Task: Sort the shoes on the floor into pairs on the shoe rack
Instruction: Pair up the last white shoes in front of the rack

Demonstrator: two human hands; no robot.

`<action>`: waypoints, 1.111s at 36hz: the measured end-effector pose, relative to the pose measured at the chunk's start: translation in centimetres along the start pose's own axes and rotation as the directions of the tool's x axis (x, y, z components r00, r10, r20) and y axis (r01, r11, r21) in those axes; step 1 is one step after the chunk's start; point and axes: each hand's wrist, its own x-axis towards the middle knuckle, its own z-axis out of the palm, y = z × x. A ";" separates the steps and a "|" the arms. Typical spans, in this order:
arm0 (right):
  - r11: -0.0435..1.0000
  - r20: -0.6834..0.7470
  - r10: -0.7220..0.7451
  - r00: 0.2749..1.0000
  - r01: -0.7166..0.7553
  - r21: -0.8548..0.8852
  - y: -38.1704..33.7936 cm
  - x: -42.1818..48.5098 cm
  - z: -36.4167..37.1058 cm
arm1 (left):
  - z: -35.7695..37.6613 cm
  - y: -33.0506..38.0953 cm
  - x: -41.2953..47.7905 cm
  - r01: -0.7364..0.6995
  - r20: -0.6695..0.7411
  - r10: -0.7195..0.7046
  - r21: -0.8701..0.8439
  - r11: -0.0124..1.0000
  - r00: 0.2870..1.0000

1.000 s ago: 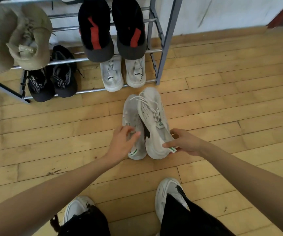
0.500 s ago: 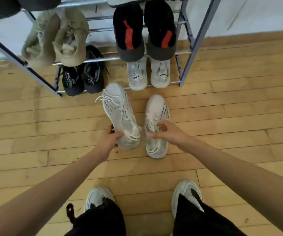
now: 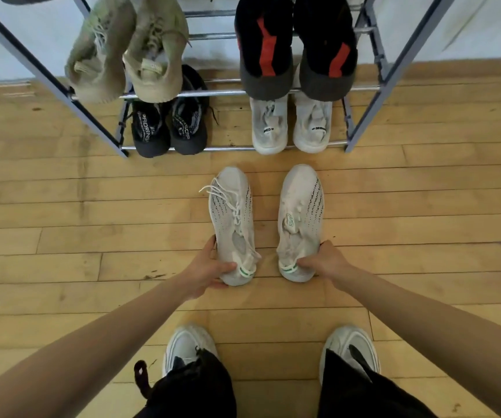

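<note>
Two white knit sneakers with green heel marks lie side by side, toes toward the rack, in front of the shoe rack. My left hand grips the heel of the left white sneaker. My right hand grips the heel of the right white sneaker. On the rack's lower shelf sit a black pair and a white pair. Above them rest a beige pair and a black-and-red pair.
The floor is light wooden planks. My own feet in white shoes stand near the bottom edge, with black trouser legs over them. A white wall runs behind the rack.
The two white sneakers were overlapping and slanted; now they lie apart and parallel. Each hand has shifted to the heel of its own sneaker. The view has moved closer to the rack.
</note>
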 end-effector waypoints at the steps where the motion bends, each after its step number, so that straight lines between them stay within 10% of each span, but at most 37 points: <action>1: 1.000 0.000 0.014 1.000 -0.014 0.001 -0.1 0.2 0.0 | 0.1 0.0 0.0 0.000 0.010 0.000 -0.010 1.000 1.000; 16: 0.927 0.184 0.070 0.980 -0.132 0.350 -1.4 -1.4 -0.2 | 0.6 -0.5 -0.4 0.038 -0.072 -0.045 -0.106 0.994 0.996; 27: 0.958 -0.025 -0.248 0.968 0.249 0.138 -2.4 -8.0 -4.7 | 1.1 5.0 -6.2 -0.209 -0.110 0.222 0.122 0.970 0.969; 40: 0.777 -0.289 -0.572 0.768 0.620 0.108 -6.1 -20.1 -15.4 | 3.9 14.7 -17.4 -0.569 -0.127 0.607 0.239 0.787 0.785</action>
